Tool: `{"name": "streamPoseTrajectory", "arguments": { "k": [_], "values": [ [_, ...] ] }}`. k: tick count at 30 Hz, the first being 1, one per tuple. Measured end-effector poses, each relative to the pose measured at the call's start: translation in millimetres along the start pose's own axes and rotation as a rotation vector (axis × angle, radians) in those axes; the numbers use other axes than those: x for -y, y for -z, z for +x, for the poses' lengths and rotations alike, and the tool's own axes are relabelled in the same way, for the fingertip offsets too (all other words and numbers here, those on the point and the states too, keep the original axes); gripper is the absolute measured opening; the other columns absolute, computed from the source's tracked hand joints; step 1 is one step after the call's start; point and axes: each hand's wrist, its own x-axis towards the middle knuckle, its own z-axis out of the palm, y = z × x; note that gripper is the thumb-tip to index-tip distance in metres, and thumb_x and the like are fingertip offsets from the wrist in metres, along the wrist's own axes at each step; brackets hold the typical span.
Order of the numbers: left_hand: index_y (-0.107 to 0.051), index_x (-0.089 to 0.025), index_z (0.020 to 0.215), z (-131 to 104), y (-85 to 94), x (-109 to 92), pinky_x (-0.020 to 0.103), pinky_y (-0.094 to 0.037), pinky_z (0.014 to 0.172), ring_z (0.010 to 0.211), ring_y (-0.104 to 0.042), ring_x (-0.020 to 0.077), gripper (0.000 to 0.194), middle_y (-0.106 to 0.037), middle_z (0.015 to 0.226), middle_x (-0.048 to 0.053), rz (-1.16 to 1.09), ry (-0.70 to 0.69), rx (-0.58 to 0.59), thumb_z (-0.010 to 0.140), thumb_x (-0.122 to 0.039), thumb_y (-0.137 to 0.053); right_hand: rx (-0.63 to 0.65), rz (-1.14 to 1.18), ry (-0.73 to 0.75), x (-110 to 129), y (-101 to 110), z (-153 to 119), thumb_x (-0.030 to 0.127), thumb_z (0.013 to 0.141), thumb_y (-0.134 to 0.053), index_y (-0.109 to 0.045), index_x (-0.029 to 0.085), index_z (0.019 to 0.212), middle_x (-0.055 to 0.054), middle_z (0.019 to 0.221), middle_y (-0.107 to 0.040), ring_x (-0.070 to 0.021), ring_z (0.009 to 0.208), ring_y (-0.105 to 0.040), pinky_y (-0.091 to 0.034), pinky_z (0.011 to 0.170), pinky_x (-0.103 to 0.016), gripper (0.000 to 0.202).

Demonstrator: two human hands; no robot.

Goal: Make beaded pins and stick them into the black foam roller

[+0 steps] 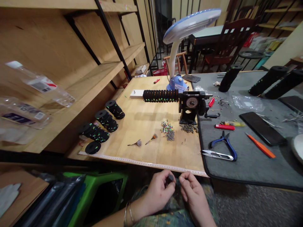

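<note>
Clock positions are taken from the view's center. 1 o'clock: blue-and-white desk lamp [174, 56]. 2 o'clock: wooden chair [215, 60], with round stool [251, 55] nearby. 9 to 10 o'clock: two transparent bottles [44, 84] on wooden shelf [94, 75]. 7 o'clock: green container [86, 195].

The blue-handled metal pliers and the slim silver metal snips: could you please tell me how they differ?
Colour: the blue-handled metal pliers have dark blue grips, while the slim silver metal snips look silvery along their length.
Pose: the pliers' nose points away from the person; the snips' tips point left.
Shape: the pliers' handles curve wide apart, but the snips' two arms run close together.
Shared: both lie on the dark grey mat, untouched by the hands.
</note>
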Motion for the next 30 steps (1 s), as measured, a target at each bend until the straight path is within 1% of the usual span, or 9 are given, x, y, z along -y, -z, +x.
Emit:
{"name": "streamPoseTrajectory", "arguments": {
  "k": [3,7,11,14,16,18,22,26,30],
  "values": [
    [-0.062,-0.015,0.073,1,-2.5,-1,0.020,-0.035,0.053,0.056,-0.046,0.0111,0.005,-0.055,0.060,-0.001,0.004,0.039,-0.018,0.074,-0.015,-0.057,0.022,-0.003,-0.001,2,-1,0,0.065,0.068,-0.070,-0.049,0.021,0.072,0.013,0.046,-0.030,-0.0049,0.040,-0.021,-0.014,0.040,-0.017,0.049],
    [-0.066,-0.014,0.074,2,-2.1,-4,0.021,-0.040,0.055,0.061,-0.053,0.0138,0.010,-0.064,0.067,0.003,-0.009,0.054,-0.032,0.077,-0.021,-0.060,0.058,-0.074,0.034,4,0,-1,0.065,0.071,-0.067,-0.053,0.019,0.076,0.011,0.051,-0.032,-0.0063,0.045,-0.024,-0.019,0.043,-0.018,0.048],
    [-0.068,-0.015,0.082,2,9.2,-10,0.022,-0.041,0.057,0.060,-0.054,0.0138,0.010,-0.065,0.069,0.003,0.051,-0.032,-0.088,0.079,-0.021,-0.061,0.117,-0.240,0.084,5,3,-2,0.059,0.077,-0.063,-0.057,0.017,0.077,0.006,0.060,-0.041,-0.0096,0.055,-0.033,-0.028,0.052,-0.020,0.043],
    [-0.067,-0.016,0.090,2,17.7,-12,0.024,-0.044,0.064,0.064,-0.059,0.0150,0.014,-0.067,0.072,0.004,0.061,-0.106,-0.107,0.085,-0.023,-0.057,0.141,-0.348,0.083,5,4,-5,0.053,0.080,-0.060,-0.052,0.018,0.067,0.007,0.057,-0.035,-0.0097,0.053,-0.029,-0.025,0.050,-0.021,0.038],
    [-0.067,-0.015,0.091,4,19.0,-12,0.025,-0.045,0.063,0.062,-0.059,0.0144,0.019,-0.069,0.074,0.006,-0.029,-0.084,-0.095,0.088,-0.028,-0.054,0.140,-0.371,0.092,6,3,-6,0.048,0.081,-0.058,-0.049,0.019,0.067,0.008,0.056,-0.031,-0.0093,0.052,-0.026,-0.022,0.048,-0.021,0.033],
    [-0.065,-0.014,0.090,8,16.5,-12,0.024,-0.045,0.057,0.058,-0.059,0.0136,0.024,-0.070,0.075,0.007,-0.244,0.005,-0.089,0.086,-0.036,-0.057,0.143,-0.359,0.107,5,1,-8,0.043,0.081,-0.056,-0.047,0.020,0.066,0.009,0.055,-0.029,-0.0090,0.050,-0.024,-0.020,0.047,-0.021,0.029],
    [-0.062,-0.013,0.086,16,8.2,-13,0.018,-0.035,0.044,0.051,-0.055,0.0099,0.032,-0.062,0.066,0.001,-0.614,0.156,-0.102,0.077,-0.043,-0.068,0.136,-0.328,0.120,2,1,-8,0.037,0.080,-0.056,-0.046,0.021,0.066,0.009,0.053,-0.030,-0.0081,0.046,-0.025,-0.019,0.044,-0.021,0.023],
    [-0.064,-0.012,0.086,22,13.0,-13,0.016,-0.029,0.042,0.048,-0.047,0.0054,0.031,-0.057,0.062,-0.002,-0.599,0.102,-0.183,0.078,-0.042,-0.068,0.106,-0.284,0.094,-4,5,-9,0.034,0.077,-0.058,-0.045,0.022,0.064,0.011,0.050,-0.029,-0.0066,0.041,-0.025,-0.019,0.040,-0.019,0.022],
    [-0.064,-0.013,0.088,25,37.0,-11,0.016,-0.033,0.049,0.052,-0.046,0.0055,0.029,-0.056,0.064,-0.003,-0.548,0.015,-0.295,0.080,-0.041,-0.067,0.086,-0.143,0.042,-10,11,-8,0.042,0.078,-0.060,-0.044,0.023,0.067,0.013,0.044,-0.030,-0.0057,0.037,-0.023,-0.019,0.039,-0.018,0.028]
  ]
}}
